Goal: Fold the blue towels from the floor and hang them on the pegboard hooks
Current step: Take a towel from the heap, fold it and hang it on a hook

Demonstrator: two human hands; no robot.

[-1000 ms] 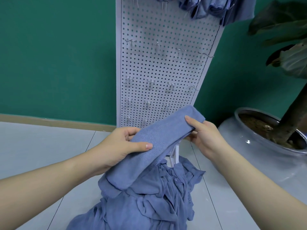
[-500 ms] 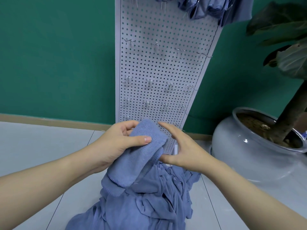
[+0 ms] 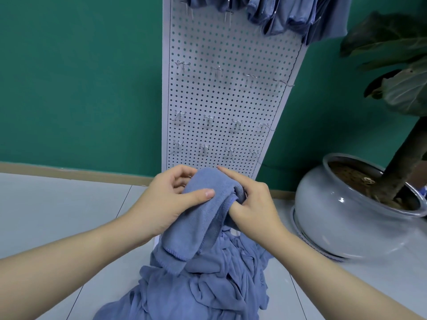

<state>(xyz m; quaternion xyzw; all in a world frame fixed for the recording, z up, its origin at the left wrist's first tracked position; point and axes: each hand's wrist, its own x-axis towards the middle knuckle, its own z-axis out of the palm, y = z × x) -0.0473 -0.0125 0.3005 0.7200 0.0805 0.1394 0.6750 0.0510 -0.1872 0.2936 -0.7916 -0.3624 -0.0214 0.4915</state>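
Observation:
A folded blue towel (image 3: 203, 218) hangs between my two hands in front of the white pegboard (image 3: 231, 100). My left hand (image 3: 171, 199) grips its upper left part, thumb lying across the front. My right hand (image 3: 254, 204) holds the towel's right fold, fingers curled into the cloth and forefinger stretched over the top. Below lies a heap of blue towels (image 3: 196, 285) on the floor. Several blue towels (image 3: 288, 15) hang from hooks at the pegboard's top. Bare metal hooks (image 3: 208, 118) stand in rows lower down.
A large grey glazed pot (image 3: 346, 215) with a leafy plant (image 3: 397, 93) stands on the floor to the right. A green wall (image 3: 80, 77) is behind the pegboard. Pale floor tiles (image 3: 57, 215) spread to the left.
The towel was stretched out between my hands; my right hand has brought its end over to the left hand, so the towel is folded shorter and bunched between both hands.

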